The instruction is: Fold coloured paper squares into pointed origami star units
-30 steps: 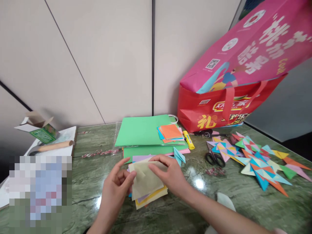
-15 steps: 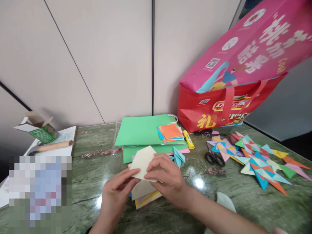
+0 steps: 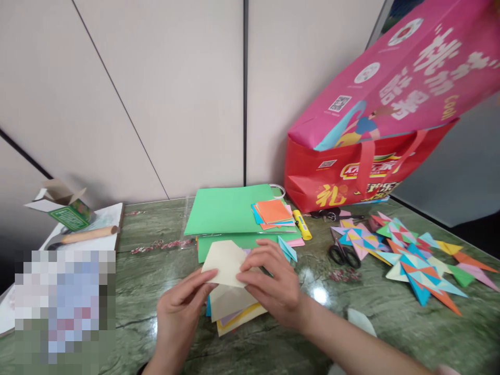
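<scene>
Between my two hands is a folded sheet of cream paper, held up over a stack of coloured paper. My left hand pinches its left lower edge between thumb and fingers. On the right side, my right hand grips the paper with thumb and index finger, its other fingers curled above. The right part of the sheet is hidden behind those fingers. Just beyond my right hand lies a small light blue folded paper piece.
Behind my hands lie green sheets with small coloured squares on top. A yellow glue stick, black-handled scissors and folded paper stars lie to the right. Red bag at the back; knife and box at left.
Both hands still hold the cream paper. It has shifted slightly left and down, and my left hand has moved a little left with it.
</scene>
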`<state>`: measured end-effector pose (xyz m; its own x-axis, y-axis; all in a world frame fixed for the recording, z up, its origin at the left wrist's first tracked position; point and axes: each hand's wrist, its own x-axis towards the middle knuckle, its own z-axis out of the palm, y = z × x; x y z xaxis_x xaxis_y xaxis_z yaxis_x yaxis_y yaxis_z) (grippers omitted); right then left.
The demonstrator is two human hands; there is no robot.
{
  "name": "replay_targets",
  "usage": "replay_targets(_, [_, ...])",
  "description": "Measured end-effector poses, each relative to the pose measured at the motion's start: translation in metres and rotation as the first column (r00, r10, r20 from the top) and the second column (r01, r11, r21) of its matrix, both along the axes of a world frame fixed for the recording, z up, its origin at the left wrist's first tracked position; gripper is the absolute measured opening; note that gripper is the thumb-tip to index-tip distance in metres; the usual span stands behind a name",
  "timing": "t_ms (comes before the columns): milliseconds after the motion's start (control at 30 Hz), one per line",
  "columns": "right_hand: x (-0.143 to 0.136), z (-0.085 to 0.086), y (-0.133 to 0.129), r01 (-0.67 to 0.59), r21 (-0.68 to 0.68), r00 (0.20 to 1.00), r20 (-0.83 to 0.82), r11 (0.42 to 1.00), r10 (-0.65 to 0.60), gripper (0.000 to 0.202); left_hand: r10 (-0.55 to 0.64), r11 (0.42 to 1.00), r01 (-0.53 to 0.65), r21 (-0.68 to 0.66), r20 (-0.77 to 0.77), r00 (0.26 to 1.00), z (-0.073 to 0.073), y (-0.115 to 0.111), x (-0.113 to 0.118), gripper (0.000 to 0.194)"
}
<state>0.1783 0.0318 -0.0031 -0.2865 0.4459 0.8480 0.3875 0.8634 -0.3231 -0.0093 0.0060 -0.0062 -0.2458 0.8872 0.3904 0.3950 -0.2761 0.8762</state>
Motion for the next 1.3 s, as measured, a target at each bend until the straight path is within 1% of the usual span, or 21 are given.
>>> replay_targets(67, [0.0,0.002,0.0,-0.005,0.007,1.0,-0.01,1.0,0.005,0.022,0.008,1.0,-0.008,-0.007,0.02,1.0,-0.001,0.0,-0.001,0.023])
replay_targets(167, [-0.001,0.001,0.004,-0.023,-0.016,0.998,-0.064,1.0,0.022,0.026,0.004,1.0,-0.004,-0.012,0.05,0.999,-0.001,-0.001,-0.001,0.024])
replay_targets(300, [0.002,-0.001,0.012,-0.039,-0.022,0.991,-0.128,0.999,0.036,0.03,-0.023,1.0,0.023,0.011,0.039,0.999,0.001,-0.001,0.0,0.025])
replay_targets(467, [0.015,-0.001,0.022,-0.043,0.078,0.999,-0.013,0.996,0.044,0.029,-0.027,0.998,0.027,0.062,0.006,1.0,0.003,-0.002,0.002,0.029])
replay_targets(533, [0.019,0.0,0.025,-0.042,0.094,0.999,0.018,0.995,0.04,0.027,-0.039,0.996,0.039,0.081,0.002,0.999,0.004,-0.002,0.002,0.029])
replay_targets(600, [0.022,0.001,0.028,-0.037,0.092,0.999,0.027,0.995,0.035,0.025,-0.027,0.995,0.027,0.096,0.003,1.0,0.003,-0.002,0.002,0.029])
replay_targets(767, [0.029,0.004,0.037,0.004,0.044,1.0,-0.011,0.999,-0.004,0.019,0.053,0.996,-0.052,0.072,-0.017,0.998,-0.001,-0.003,-0.001,0.023])
replay_targets(867, [0.029,0.01,0.036,0.018,-0.055,0.997,-0.076,0.998,-0.022,0.017,0.107,0.994,-0.107,0.033,0.009,0.994,-0.003,-0.001,-0.002,0.017])
replay_targets(933, [0.025,0.015,0.032,-0.017,-0.136,0.994,-0.108,0.991,0.002,0.017,0.091,0.996,-0.091,-0.014,0.005,0.996,-0.001,0.0,-0.001,0.012])
replay_targets(967, [0.023,0.016,0.029,-0.049,-0.156,0.994,-0.1,0.987,0.034,0.015,0.069,0.997,-0.069,-0.039,-0.007,0.998,0.0,0.001,0.0,0.011])
replay_targets(1033, [0.016,0.017,0.022,-0.122,-0.17,0.992,-0.035,0.978,0.118,0.013,0.022,0.997,-0.025,-0.079,-0.031,0.999,0.003,0.001,0.003,0.009])
replay_targets(1100, [0.009,0.015,0.016,-0.158,-0.173,0.983,0.062,0.972,0.171,0.025,-0.007,0.995,0.003,-0.096,-0.036,0.999,0.004,0.001,0.005,0.009])
replay_targets(1133, [0.006,0.013,0.014,-0.154,-0.168,0.981,0.093,0.974,0.171,0.021,-0.018,0.995,0.015,-0.099,-0.033,0.999,0.004,0.001,0.005,0.009])
replay_targets(1200, [0.002,0.009,0.013,-0.15,-0.149,0.979,0.117,0.977,0.168,0.006,-0.034,0.995,0.03,-0.099,-0.03,0.999,0.003,0.0,0.005,0.009])
replay_targets(1233, [0.001,0.008,0.012,-0.145,-0.145,0.98,0.116,0.979,0.162,0.003,-0.04,0.994,0.037,-0.1,-0.032,0.999,0.002,0.0,0.005,0.009])
replay_targets(1300, [0.0,0.006,0.013,-0.133,-0.15,0.983,0.109,0.98,0.15,0.006,-0.05,0.993,0.045,-0.11,-0.038,0.998,0.001,0.0,0.004,0.009])
